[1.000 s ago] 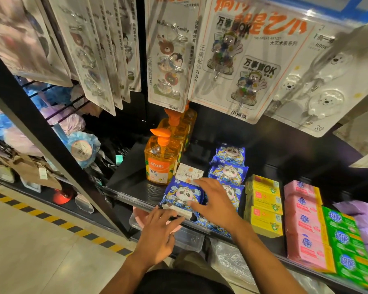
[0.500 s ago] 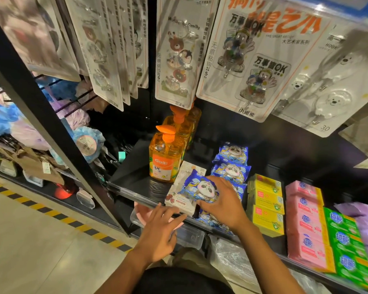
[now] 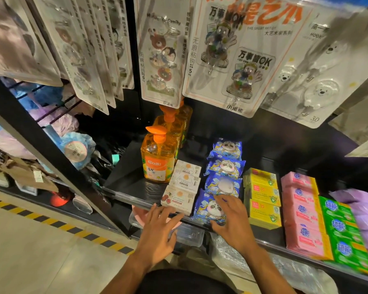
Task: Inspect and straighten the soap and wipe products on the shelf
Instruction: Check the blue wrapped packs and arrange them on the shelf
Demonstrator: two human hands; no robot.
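Note:
On the black shelf (image 3: 134,179), a column of blue panda wipe packs (image 3: 225,166) runs front to back. My right hand (image 3: 232,221) lies with spread fingers on the front panda pack (image 3: 207,209), thumb at its front corner. Left of that column sit three white soap boxes (image 3: 186,179) in a line. My left hand (image 3: 157,232) is spread, its fingertips at the front soap box (image 3: 176,199). Orange pump soap bottles (image 3: 157,160) stand behind the boxes.
Yellow soap boxes (image 3: 262,198), pink bars (image 3: 302,211) and green bars (image 3: 344,232) fill the shelf to the right. Hook cards (image 3: 232,54) hang low over the shelf's back. A black upright post (image 3: 40,141) stands at the left.
My right hand has carried the panda pack off the soap boxes and laid it at the front of the wipe column. The three soap boxes now show uncovered.

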